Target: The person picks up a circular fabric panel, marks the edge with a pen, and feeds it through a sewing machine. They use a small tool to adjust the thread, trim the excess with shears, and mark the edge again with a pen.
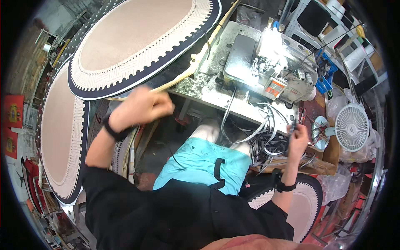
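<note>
My left hand [143, 107], blurred by motion, hovers by the near edge of an oval mat [137, 35] with a beige centre and dark scalloped border. Its fingers look curled in; whatever they might hold is hidden. Off to the right, the fingers of my right hand [298, 141] are closed around a small dark tool [294, 125], whose kind I cannot make out. That hand is beside the bench's front edge, near loose strips of edging tape [266, 121]. A sewing machine [275, 71] with its lamp lit stands on the worktable [196, 87] ahead.
Another oval mat [62, 137] hangs at the left, and one more [302, 204] lies low at the right. Right of the bench are a small white fan [352, 127], a cardboard box [329, 160] and a blue crate [327, 71]. Shelving [354, 50] holds thread cones.
</note>
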A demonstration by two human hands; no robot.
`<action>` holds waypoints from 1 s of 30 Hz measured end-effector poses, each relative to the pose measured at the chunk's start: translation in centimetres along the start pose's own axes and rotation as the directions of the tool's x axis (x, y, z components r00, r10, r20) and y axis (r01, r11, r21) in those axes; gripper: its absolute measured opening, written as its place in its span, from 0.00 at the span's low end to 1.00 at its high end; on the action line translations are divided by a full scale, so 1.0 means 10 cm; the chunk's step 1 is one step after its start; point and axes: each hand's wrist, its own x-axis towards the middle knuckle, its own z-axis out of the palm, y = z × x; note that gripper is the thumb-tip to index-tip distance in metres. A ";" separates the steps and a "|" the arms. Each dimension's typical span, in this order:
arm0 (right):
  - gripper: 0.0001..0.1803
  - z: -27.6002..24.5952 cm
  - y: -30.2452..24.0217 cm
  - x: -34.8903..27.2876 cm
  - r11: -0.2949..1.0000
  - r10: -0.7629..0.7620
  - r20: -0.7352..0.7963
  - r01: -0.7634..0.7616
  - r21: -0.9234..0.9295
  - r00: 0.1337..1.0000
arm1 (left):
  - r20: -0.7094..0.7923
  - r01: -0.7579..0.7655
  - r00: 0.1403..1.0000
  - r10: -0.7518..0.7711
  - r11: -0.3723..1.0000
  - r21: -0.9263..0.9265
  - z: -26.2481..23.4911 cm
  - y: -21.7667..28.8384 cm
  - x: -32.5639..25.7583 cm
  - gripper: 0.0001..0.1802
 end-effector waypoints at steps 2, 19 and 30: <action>0.10 -0.27 0.25 0.17 0.973 0.020 -0.236 -0.073 -0.219 0.971 | -0.214 0.009 0.974 0.071 0.936 0.351 -0.05 0.04 0.59 0.13; 0.21 -0.80 0.89 1.37 0.544 -0.064 -0.255 -0.181 -0.819 0.965 | 0.218 -0.248 0.953 0.209 0.954 0.169 0.09 -0.63 2.89 0.13; 0.09 -0.07 0.65 1.06 0.348 -0.199 0.056 0.124 -0.929 0.978 | 0.539 -0.067 0.828 -0.155 0.927 0.369 1.31 -0.46 -0.49 0.27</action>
